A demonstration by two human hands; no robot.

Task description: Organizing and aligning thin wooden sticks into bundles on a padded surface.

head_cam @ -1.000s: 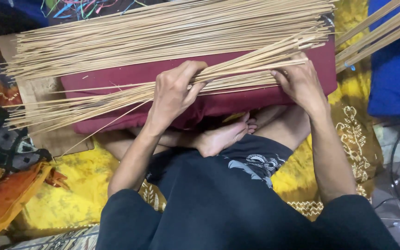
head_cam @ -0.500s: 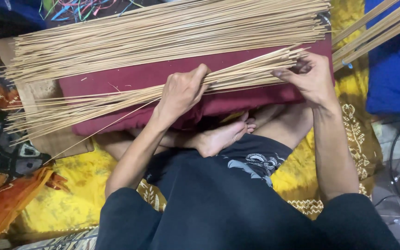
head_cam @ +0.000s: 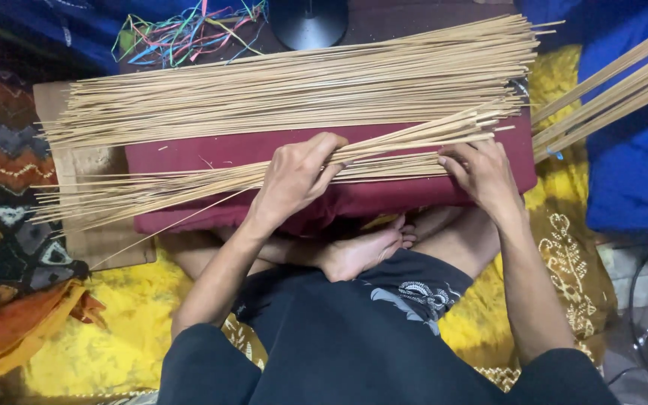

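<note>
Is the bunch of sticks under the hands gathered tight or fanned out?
Fanned out at the left. The bunch of sticks narrows under the left hand, then splays apart over the maroon cushion; the right hand touches its other end.

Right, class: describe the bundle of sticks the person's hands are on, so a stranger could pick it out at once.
Find the dark red cushion across the person's lap. Two lots of thin pale sticks lie on it: a big flat pile along the far edge, and a smaller bundle nearer the body. The smaller one is it: the left hand grips its middle, the right hand rests at its end, and it fans out leftward.
</note>
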